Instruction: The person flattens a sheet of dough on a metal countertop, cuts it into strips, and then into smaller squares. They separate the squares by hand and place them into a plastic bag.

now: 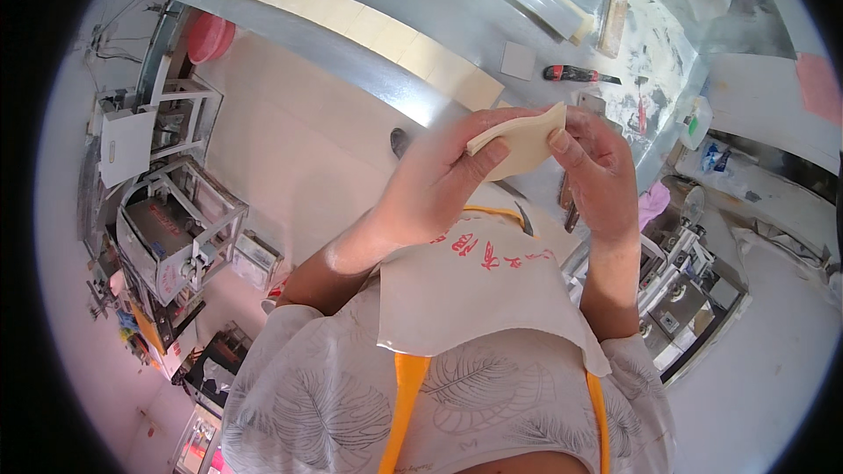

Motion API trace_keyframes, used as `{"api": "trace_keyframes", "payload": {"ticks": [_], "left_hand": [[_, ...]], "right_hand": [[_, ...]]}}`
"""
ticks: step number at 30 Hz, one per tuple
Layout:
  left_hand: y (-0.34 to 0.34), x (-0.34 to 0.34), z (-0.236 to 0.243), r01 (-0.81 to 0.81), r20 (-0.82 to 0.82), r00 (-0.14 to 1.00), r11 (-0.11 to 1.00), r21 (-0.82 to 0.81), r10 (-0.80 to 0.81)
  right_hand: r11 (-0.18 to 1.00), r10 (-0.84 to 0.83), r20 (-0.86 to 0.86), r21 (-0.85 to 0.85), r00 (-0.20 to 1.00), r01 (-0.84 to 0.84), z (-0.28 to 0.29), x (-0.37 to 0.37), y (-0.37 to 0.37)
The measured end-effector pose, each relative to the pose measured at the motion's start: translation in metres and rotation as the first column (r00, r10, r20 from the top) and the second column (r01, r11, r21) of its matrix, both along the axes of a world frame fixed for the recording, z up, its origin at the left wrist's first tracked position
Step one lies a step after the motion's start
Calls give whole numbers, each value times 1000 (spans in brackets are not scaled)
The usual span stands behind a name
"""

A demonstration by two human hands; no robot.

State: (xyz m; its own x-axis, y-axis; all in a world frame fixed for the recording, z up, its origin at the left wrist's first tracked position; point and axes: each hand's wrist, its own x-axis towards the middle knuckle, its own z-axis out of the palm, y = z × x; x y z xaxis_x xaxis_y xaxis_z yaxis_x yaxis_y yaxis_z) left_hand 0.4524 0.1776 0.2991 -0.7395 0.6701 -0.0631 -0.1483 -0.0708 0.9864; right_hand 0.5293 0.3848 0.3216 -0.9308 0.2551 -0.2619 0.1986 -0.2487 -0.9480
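Between my two hands, in front of my chest, is a thin stack of pale yellow dough sheets, slightly bent, with its layers showing at the left edge. My left hand grips the left end, its thumb on the near face. The right end is pinched by my right hand, thumb in front and fingers behind. Both hands look dusted with flour. Beyond them, a long row of similar dough sheets lies along the metal worktable, reaching close to my left hand.
A red-and-black utility knife and a small grey square plate lie on the table, near a floury wooden bar. At left stand a red basin and a metal-framed machine. More equipment stands at right.
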Motion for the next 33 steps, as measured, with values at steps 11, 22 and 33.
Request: {"api": "trace_keyframes", "payload": {"ticks": [11, 22, 33], "left_hand": [[-33, 7, 59, -144, -540, 841, 972, -188, 21], [-45, 37, 59, -268, -578, 806, 950, -162, 129], [-43, 39, 54, -302, -563, 808, 943, -140, 176]], "right_hand": [[981, 72, -529, 190, 846, 35, 5, -17, -26], [956, 203, -630, 292, 750, -13, 13, -17, -24], [910, 230, -674, 405, 702, 92, 18, -19, -20]]}}
